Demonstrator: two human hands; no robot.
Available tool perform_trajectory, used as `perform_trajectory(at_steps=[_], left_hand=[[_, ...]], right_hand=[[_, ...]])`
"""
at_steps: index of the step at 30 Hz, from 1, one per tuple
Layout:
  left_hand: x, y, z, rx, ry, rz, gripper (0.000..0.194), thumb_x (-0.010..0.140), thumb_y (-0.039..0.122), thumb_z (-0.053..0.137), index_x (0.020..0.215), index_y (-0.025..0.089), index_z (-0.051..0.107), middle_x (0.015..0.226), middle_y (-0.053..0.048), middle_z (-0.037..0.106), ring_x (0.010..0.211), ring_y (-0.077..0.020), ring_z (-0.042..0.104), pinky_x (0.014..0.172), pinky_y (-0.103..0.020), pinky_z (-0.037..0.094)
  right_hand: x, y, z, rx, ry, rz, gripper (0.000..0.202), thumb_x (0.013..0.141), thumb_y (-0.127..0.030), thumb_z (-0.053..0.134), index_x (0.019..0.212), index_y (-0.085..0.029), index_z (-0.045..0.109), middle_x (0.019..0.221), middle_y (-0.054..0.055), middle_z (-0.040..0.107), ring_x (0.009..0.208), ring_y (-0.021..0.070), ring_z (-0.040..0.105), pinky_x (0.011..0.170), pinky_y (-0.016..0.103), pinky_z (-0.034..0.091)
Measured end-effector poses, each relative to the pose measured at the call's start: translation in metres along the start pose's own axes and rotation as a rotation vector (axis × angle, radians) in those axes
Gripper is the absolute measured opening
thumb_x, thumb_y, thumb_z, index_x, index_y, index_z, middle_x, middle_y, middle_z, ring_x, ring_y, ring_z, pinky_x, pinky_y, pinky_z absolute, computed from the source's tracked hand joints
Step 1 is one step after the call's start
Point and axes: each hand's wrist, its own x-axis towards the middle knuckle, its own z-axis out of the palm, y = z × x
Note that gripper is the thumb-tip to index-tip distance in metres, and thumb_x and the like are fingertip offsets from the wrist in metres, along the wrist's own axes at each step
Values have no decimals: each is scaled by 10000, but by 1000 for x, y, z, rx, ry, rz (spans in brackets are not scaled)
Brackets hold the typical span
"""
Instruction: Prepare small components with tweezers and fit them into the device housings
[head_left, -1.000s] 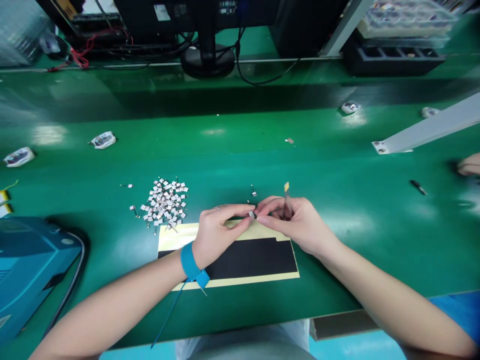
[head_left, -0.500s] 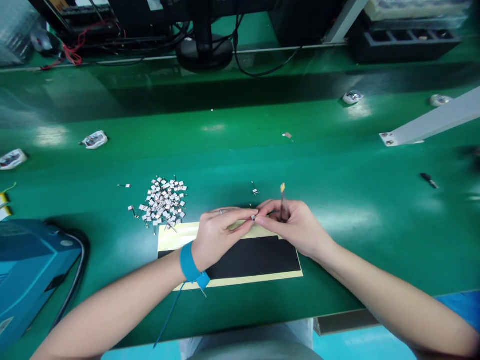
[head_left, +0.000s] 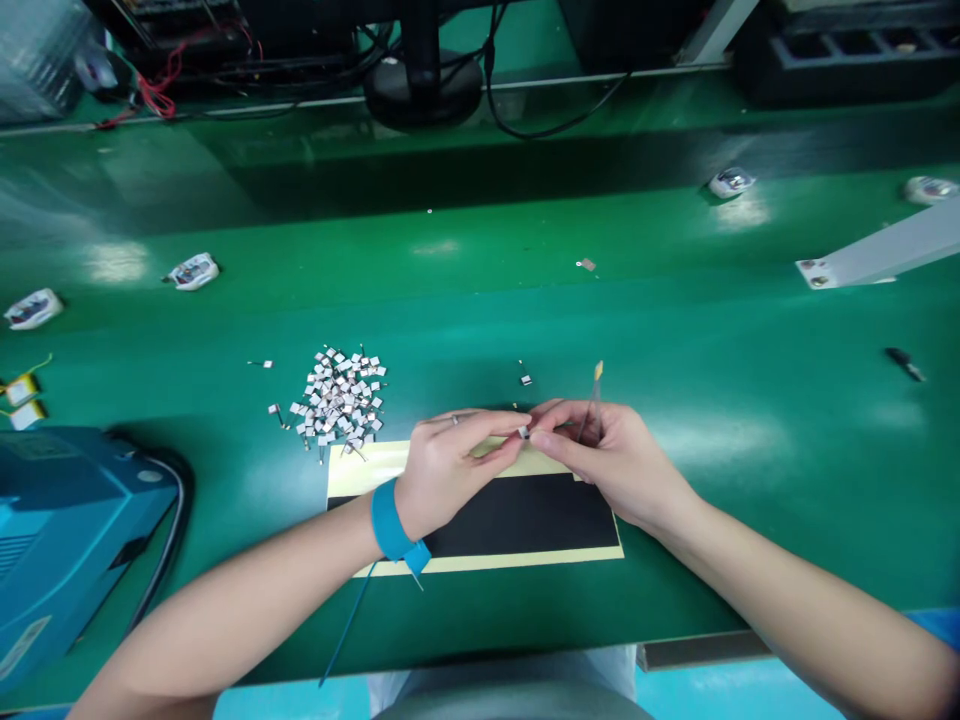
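Observation:
My left hand [head_left: 450, 460], with a blue band at the wrist, pinches a small white-and-silver square part [head_left: 523, 432] between thumb and fingertips. My right hand [head_left: 600, 445] meets it there, thumb and index finger at the part's right side. Across the right palm lie thin metal tweezers [head_left: 596, 400], their yellow end pointing up and away. Under both hands is a sheet with a black strip [head_left: 525, 515] and pale yellow borders. A pile of similar small parts with short leads [head_left: 341, 400] sits to the left, and one single part [head_left: 526, 380] lies just beyond my fingers.
A blue machine [head_left: 67, 550] with a black cable stands at left, yellow-wrapped pieces [head_left: 22, 400] behind it. White housings [head_left: 193, 271] are spread along the bench. A grey metal bracket [head_left: 870, 255] juts in from the right. A monitor stand [head_left: 424, 95] is at the back.
The whole view has shifted slightly, so the bench things appear further right. Both hands keep their hold at the small part, with only slight finger movement.

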Motion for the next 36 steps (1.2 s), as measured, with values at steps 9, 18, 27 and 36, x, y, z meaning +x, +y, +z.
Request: perform_trajectory(at_steps=[9,18,27,36], left_hand=[[-1,1,1,36,22,-1,170,690,121,630,855,160,616,817,-3,694,705,-98,651,697,-169,534],[-3,0,1,63,0,-2,202,689,129,634,886,167,603,843,0,691,716,-103,654,719,-177,533],[-2,-2,0,-114,-37,-118,227,686,158,648,907,166,600,748,0,698,691,-113,656,717,-193,533],[-4,0,2,-56,-123,-79,352,743,144,586,1077,169,479,831,-3,690,838,-113,632,784,-200,502]], right_hand=[[-1,4,2,-29,25,-21,76,674,-224,647,670,-168,596,745,3,597,660,107,526,529,206,358],[0,12,7,86,60,-19,100,654,-187,659,607,-162,574,707,-14,581,677,96,529,605,205,380],[1,3,2,314,27,110,296,592,-138,713,512,-137,427,678,-10,629,580,49,536,526,149,380],[3,2,-1,120,33,138,288,570,-220,733,749,-139,522,702,-6,580,624,72,536,550,164,402]])
